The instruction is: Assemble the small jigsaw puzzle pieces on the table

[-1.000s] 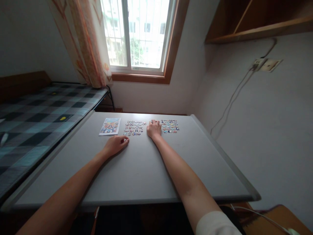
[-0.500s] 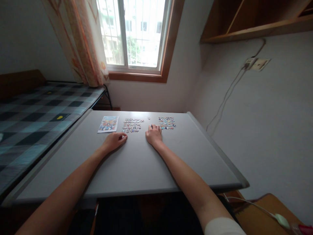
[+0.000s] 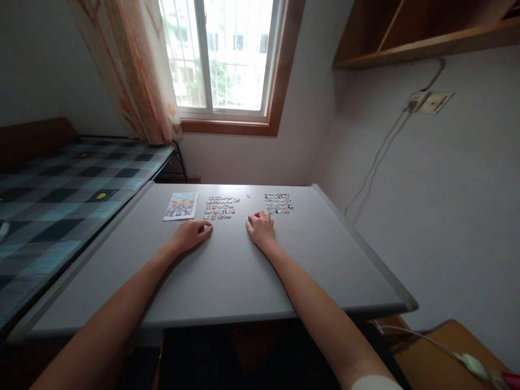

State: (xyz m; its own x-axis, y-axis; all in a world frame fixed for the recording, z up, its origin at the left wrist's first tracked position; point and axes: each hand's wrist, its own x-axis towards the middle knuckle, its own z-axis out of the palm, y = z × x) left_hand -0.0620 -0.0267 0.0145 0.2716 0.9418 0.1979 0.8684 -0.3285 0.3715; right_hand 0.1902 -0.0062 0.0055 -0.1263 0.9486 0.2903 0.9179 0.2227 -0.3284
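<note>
My right hand (image 3: 261, 227) rests on the table, fingers bent, with a small bluish jigsaw piece (image 3: 246, 219) at its fingertips. Just behind it lies the right group of jigsaw pieces (image 3: 278, 203), set out in rows. My left hand (image 3: 190, 233) lies on its side with loosely curled fingers, a gap between thumb and fingers, and nothing visible in it. Beyond its fingertips is the left group of jigsaw pieces (image 3: 220, 207). A printed picture sheet (image 3: 181, 206) lies behind my left wrist. One lone jigsaw piece (image 3: 248, 196) sits between the groups, near the far edge.
The grey-white table (image 3: 227, 276) has a raised rim on its right side. A bed with a checked cover (image 3: 89, 173) stands to the left. Behind are a window (image 3: 235, 59) and curtain (image 3: 138, 70). On the right wall, a cable hangs from a socket (image 3: 430, 102).
My right hand has drawn back slightly toward me and to the right, and a bluish piece now shows at its fingertips. My left hand stays in place.
</note>
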